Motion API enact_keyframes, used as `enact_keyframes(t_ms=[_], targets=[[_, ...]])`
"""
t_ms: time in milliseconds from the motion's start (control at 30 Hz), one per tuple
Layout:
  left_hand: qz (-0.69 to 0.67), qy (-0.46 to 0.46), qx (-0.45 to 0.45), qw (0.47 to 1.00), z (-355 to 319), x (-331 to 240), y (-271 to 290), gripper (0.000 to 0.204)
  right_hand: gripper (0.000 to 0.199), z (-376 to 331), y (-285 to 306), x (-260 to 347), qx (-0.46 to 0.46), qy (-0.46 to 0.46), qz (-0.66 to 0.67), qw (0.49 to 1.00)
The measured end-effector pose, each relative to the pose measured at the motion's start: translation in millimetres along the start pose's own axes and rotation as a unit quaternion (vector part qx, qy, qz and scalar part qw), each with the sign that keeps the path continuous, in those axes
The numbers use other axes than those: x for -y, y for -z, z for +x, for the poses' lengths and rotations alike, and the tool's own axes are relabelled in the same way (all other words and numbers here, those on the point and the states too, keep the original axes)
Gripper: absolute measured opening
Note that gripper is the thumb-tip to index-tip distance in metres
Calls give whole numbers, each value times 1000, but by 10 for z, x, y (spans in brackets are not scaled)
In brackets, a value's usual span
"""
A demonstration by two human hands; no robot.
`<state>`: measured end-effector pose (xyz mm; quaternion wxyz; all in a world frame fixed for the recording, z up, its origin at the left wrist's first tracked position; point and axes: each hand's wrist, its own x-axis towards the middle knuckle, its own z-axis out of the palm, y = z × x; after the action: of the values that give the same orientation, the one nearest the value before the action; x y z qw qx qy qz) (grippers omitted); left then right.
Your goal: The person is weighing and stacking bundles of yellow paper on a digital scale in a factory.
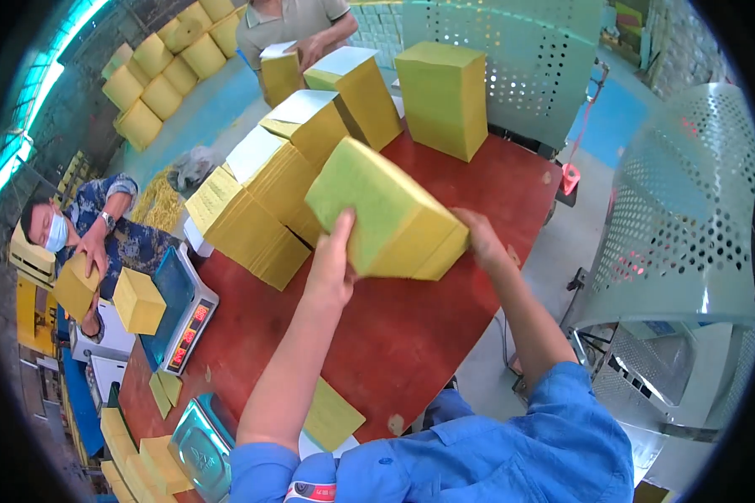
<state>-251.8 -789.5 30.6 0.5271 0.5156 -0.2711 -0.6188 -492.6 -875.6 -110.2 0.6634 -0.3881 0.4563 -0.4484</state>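
I hold a thick yellow paper stack (pixel 386 210) tilted in the air above the red table (pixel 411 335). My left hand (pixel 334 260) grips its near left end and my right hand (pixel 485 241) grips its right end. Just behind it, several more yellow paper stacks (pixel 268 201) lean against each other in a row across the table. A taller upright stack (pixel 445 96) stands at the far end.
A person on the left holds a yellow block (pixel 138 300) beside a blue weighing scale (pixel 180 310). Another person at the far end touches a stack (pixel 281 71). A second scale (pixel 200 448), loose yellow sheets (pixel 331 415) and a perforated metal machine (pixel 688 210) surround the table.
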Motion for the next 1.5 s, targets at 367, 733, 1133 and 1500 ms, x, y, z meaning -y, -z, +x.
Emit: enact_keyframes(t_ms=[367, 733, 1133, 1500], targets=[[619, -521, 64, 585, 613, -399, -517, 39, 12, -406, 158, -92, -251, 274, -179, 911], [735, -493, 134, 445, 761, -435, -557, 103, 20, -215, -411, -290, -109, 392, -486, 773], [758, -437, 56, 480, 1901, -761, -932, 102, 15, 889, -256, 61, -164, 390, -491, 761], [540, -565, 56, 622, 261, -68, -380, 78, 13, -475, -834, -334, -58, 353, -215, 909]])
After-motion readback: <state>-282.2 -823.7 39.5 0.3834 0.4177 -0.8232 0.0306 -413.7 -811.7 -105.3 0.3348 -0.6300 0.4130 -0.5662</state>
